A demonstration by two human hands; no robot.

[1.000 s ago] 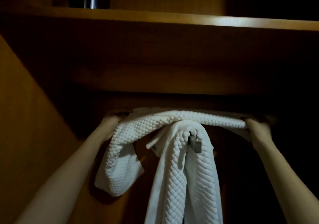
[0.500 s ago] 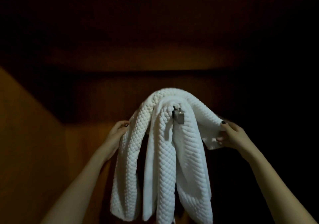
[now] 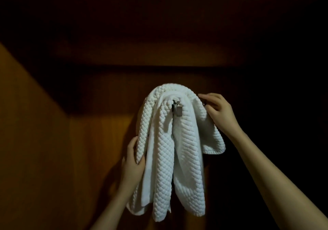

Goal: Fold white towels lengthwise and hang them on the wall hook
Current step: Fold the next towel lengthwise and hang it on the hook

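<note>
One hook (image 3: 178, 109) half under white towels (image 3: 166, 151), left hand (image 3: 132, 160) and right hand (image 3: 219, 111) alongside

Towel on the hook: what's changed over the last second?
Outer towel, held stretched above the hook, now drapes over it. Left hand slid down to grip its left edge; right hand stays near its top. Inner towel and hook unchanged.

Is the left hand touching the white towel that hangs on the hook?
Touching. The head view shows the left hand at the edge of the white towel, thumb lying over the fabric, no gap.
</note>
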